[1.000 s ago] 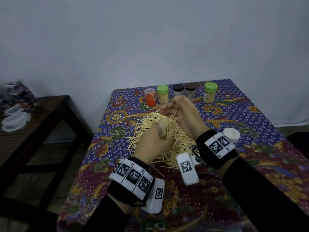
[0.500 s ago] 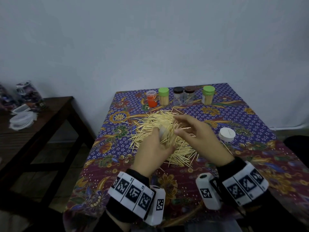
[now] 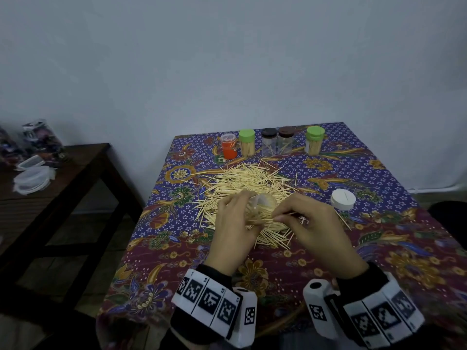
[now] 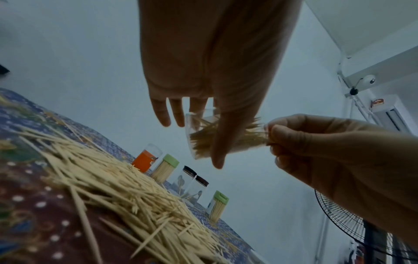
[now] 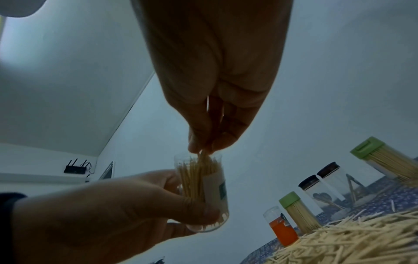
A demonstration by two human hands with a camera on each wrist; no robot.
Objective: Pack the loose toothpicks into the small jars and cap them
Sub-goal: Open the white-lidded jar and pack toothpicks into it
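My left hand (image 3: 233, 221) grips a small clear jar (image 3: 261, 207) partly full of toothpicks, held tilted above the loose toothpick pile (image 3: 242, 180). In the right wrist view the jar (image 5: 202, 191) stands mouth up, with my right hand (image 5: 204, 144) pinching a bunch of toothpicks at its mouth. In the left wrist view my right hand (image 4: 269, 130) holds the toothpick ends beside the jar (image 4: 203, 135) in my left hand (image 4: 217, 125). In the head view my right hand (image 3: 285, 215) is beside the jar. A white cap (image 3: 343, 199) lies on the cloth to the right.
Along the table's far edge stand an orange jar (image 3: 228, 146), two green-capped jars full of toothpicks (image 3: 247, 143) (image 3: 314, 140) and two dark-capped clear jars (image 3: 269, 142) (image 3: 286, 141). A dark side table (image 3: 63, 178) with plastic containers is at the left.
My right hand dropped from above the jar and came round to its right side, toothpicks pinched at its mouth. My left hand tilted the jar over and lowered it slightly.
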